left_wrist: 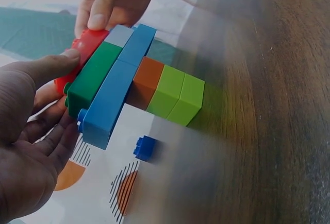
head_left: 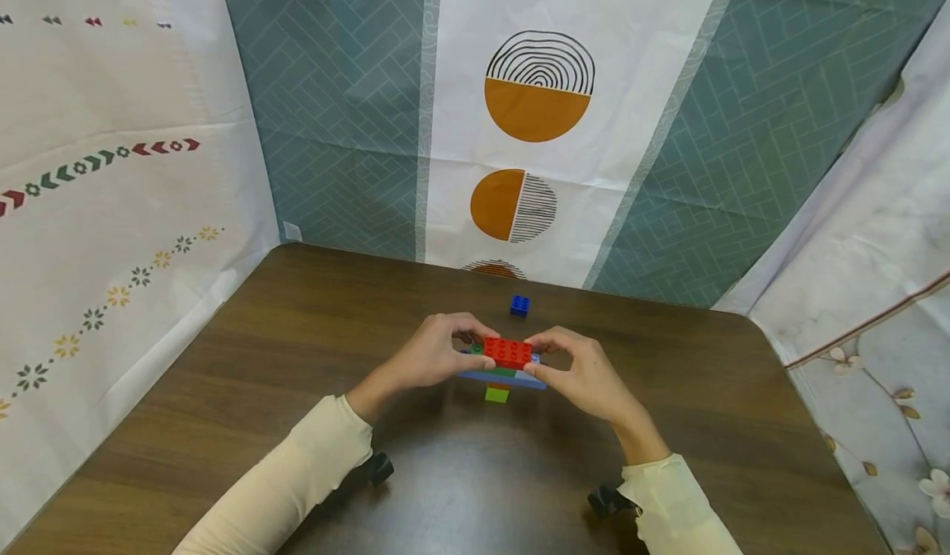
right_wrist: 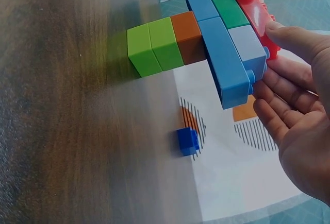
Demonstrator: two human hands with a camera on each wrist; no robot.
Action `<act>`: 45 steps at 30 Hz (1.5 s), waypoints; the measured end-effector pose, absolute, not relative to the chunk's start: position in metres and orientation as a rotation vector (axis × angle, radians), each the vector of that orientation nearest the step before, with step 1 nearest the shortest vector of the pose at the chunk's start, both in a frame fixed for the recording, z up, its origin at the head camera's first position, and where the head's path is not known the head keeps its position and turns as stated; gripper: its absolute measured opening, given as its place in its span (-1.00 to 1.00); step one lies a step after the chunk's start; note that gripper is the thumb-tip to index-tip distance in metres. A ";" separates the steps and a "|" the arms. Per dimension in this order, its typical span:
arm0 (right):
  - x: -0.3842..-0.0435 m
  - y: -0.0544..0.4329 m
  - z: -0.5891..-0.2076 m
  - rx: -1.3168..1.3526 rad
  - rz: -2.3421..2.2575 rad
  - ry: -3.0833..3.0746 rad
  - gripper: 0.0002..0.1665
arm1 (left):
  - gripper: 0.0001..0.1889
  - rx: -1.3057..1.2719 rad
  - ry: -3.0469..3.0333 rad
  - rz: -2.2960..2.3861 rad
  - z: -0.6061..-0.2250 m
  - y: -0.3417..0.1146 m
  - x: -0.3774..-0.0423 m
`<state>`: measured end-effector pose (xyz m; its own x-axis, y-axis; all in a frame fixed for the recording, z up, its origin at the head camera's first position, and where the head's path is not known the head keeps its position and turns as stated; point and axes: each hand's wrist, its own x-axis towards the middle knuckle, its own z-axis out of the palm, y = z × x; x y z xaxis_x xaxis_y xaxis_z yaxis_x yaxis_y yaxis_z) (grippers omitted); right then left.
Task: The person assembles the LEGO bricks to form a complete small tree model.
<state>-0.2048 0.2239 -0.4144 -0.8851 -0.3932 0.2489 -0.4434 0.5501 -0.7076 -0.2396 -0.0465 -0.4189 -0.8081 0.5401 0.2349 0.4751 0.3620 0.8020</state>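
Observation:
A long red toy brick (head_left: 508,352) tops a tower of building bricks on the table. Thumb and fingers of my left hand (head_left: 430,350) pinch its left end, and my right hand (head_left: 586,375) pinches the other end. Under the red brick, the left wrist view shows a green brick (left_wrist: 95,77) beside a pale grey-blue brick (left_wrist: 119,35). Blue bricks (right_wrist: 223,54) form the wide layer below, overhanging a narrow column of one orange-brown brick (right_wrist: 188,37) and two lime green bricks (right_wrist: 165,41). How firmly the red brick is seated cannot be told.
Behind the tower, a small dark blue brick (head_left: 519,308) rests alone on the brown wooden table (head_left: 312,308). Patterned cloth (head_left: 341,110) hangs along the back edge and both sides. Black wrist-worn pieces (head_left: 381,468) show under the sleeves.

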 end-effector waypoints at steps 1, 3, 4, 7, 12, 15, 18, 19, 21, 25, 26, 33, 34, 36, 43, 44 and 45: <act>-0.205 0.224 -0.414 0.736 1.258 -2.709 -0.64 | -0.61 0.948 2.534 1.459 -0.419 -0.046 -0.240; -0.204 0.224 -0.414 0.741 1.254 -2.704 -0.64 | -0.60 0.947 2.530 1.464 -0.419 -0.046 -0.240; -0.204 0.224 -0.414 0.739 1.253 -2.703 -0.64 | -0.60 0.945 2.529 1.465 -0.419 -0.046 -0.240; -0.205 0.225 -0.415 0.734 1.252 -2.700 -0.65 | -0.60 0.946 2.528 1.466 -0.420 -0.046 -0.240; -0.205 0.224 -0.417 0.730 1.244 -2.698 -0.65 | -0.60 0.948 2.523 1.479 -0.421 -0.046 -0.241; -0.205 0.225 -0.417 0.734 1.254 -2.696 -0.65 | -0.60 0.949 2.525 1.483 -0.421 -0.046 -0.241; -0.205 0.225 -0.417 0.723 1.253 -2.699 -0.64 | -0.60 0.954 2.525 1.483 -0.422 -0.046 -0.241; -0.205 0.226 -0.417 0.719 1.256 -2.697 -0.64 | -0.60 0.955 2.524 1.483 -0.422 -0.045 -0.242; -0.204 0.226 -0.417 0.712 1.254 -2.696 -0.64 | -0.59 0.957 2.523 1.485 -0.422 -0.045 -0.242; -0.204 0.226 -0.417 0.702 1.273 -2.706 -0.64 | -0.58 0.944 2.522 1.486 -0.422 -0.045 -0.242; -0.204 0.226 -0.417 0.696 1.281 -2.713 -0.64 | -0.58 0.941 2.527 1.479 -0.422 -0.045 -0.241; -0.204 0.223 -0.418 0.660 1.336 -2.728 -0.61 | -0.58 0.926 2.549 1.431 -0.419 -0.048 -0.240; -0.204 0.223 -0.418 0.665 1.334 -2.727 -0.61 | -0.59 0.927 2.552 1.425 -0.419 -0.048 -0.240; -0.205 0.224 -0.418 0.684 1.330 -2.727 -0.60 | -0.59 0.926 2.558 1.413 -0.418 -0.048 -0.240; -0.216 0.235 -0.412 0.722 1.378 -2.718 -0.61 | -0.59 0.921 2.562 1.391 -0.416 -0.047 -0.239; -0.219 0.237 -0.412 0.726 1.385 -2.710 -0.61 | -0.59 0.919 2.561 1.394 -0.416 -0.047 -0.239; -0.223 0.239 -0.411 0.725 1.390 -2.704 -0.60 | -0.59 0.923 2.561 1.396 -0.416 -0.046 -0.239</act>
